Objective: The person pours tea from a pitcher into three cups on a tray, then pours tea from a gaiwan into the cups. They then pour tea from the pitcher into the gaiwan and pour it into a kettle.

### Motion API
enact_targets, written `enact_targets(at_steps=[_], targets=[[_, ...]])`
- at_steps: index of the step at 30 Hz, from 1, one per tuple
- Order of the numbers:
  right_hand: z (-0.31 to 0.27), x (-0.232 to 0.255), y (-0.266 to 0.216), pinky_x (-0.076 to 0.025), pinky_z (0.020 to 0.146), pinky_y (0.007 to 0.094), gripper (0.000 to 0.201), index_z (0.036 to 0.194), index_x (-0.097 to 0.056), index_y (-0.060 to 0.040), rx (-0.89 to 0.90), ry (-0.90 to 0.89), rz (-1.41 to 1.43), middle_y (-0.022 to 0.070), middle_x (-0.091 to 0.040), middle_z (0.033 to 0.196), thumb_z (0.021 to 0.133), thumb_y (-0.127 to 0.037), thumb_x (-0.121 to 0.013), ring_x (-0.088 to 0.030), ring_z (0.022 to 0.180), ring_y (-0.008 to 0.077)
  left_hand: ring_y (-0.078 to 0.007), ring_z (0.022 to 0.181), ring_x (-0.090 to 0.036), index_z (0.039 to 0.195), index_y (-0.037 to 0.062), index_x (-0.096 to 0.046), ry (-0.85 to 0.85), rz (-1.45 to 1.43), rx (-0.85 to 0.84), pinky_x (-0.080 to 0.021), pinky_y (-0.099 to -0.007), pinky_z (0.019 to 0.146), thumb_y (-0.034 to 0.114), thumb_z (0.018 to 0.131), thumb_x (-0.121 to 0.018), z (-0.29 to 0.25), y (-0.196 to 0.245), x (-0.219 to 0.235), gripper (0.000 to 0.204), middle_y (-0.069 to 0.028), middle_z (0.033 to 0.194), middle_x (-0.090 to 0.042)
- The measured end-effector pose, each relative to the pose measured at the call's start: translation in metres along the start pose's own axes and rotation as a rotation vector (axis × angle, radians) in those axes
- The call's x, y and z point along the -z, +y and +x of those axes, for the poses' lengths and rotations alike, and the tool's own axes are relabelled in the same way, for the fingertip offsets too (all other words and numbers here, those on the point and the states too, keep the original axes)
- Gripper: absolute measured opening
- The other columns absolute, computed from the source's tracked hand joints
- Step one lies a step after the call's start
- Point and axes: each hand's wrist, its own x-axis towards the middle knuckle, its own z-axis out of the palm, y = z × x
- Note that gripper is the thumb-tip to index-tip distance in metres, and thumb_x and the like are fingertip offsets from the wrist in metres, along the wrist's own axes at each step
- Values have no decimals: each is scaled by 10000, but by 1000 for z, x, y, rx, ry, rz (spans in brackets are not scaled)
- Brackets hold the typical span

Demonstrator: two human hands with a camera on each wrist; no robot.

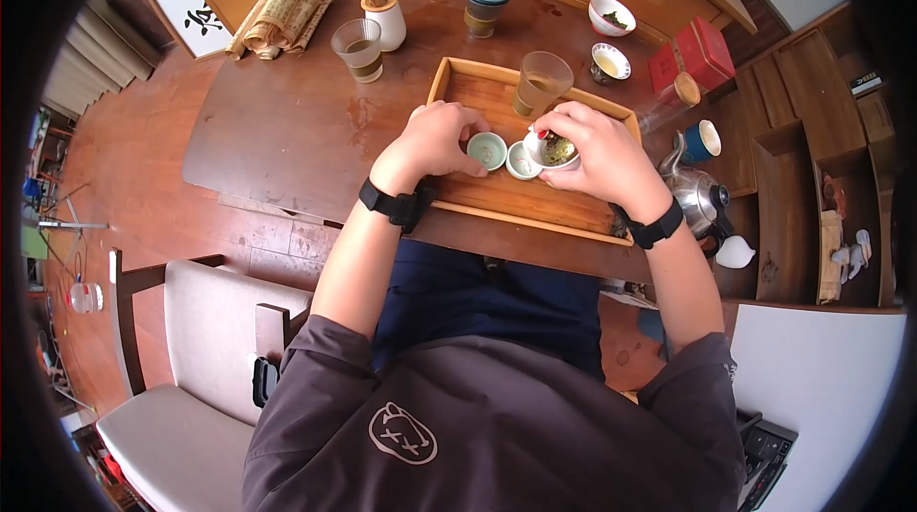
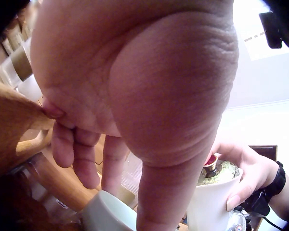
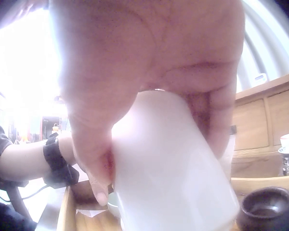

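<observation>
My left hand (image 1: pixel 437 141) holds a small pale green teacup (image 1: pixel 488 152) over the tray, thumb on the near side and fingers on the far side. A second pale green teacup (image 1: pixel 522 161) sits just right of it. My right hand (image 1: pixel 604 157) grips a white gaiwan (image 3: pixel 168 163), tilted in the head view, close beside and overlapping the second cup. In the left wrist view its patterned lid (image 2: pixel 221 174) shows, with a red and gold knob (image 2: pixel 211 163). My right palm hides part of the gaiwan in the right wrist view.
The wooden tray (image 1: pixel 521 223) also bears a glass pitcher (image 1: pixel 543 82) and a dark cup (image 3: pixel 264 208). Around it stand a glass cup (image 1: pixel 358 49), a blue-lidded jar (image 1: pixel 486 6), a bowl of leaves (image 1: pixel 611 15), a red box (image 1: pixel 693 55) and a metal kettle (image 1: pixel 695 199).
</observation>
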Motion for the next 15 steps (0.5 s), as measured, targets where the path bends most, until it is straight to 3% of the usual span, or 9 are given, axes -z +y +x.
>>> enact_targets(at_steps=[15], targets=[[-10,0,8,-575,876,445,503,1193,-682,-161,-46,9,-8,96,-667,1117,728,-215,-867,-696,1034,338,-281,884,-714,1075,113,-805,-4,0,9,-545,-395,825,292,583,-975,1,-2,-1,550,-83,871,-748]])
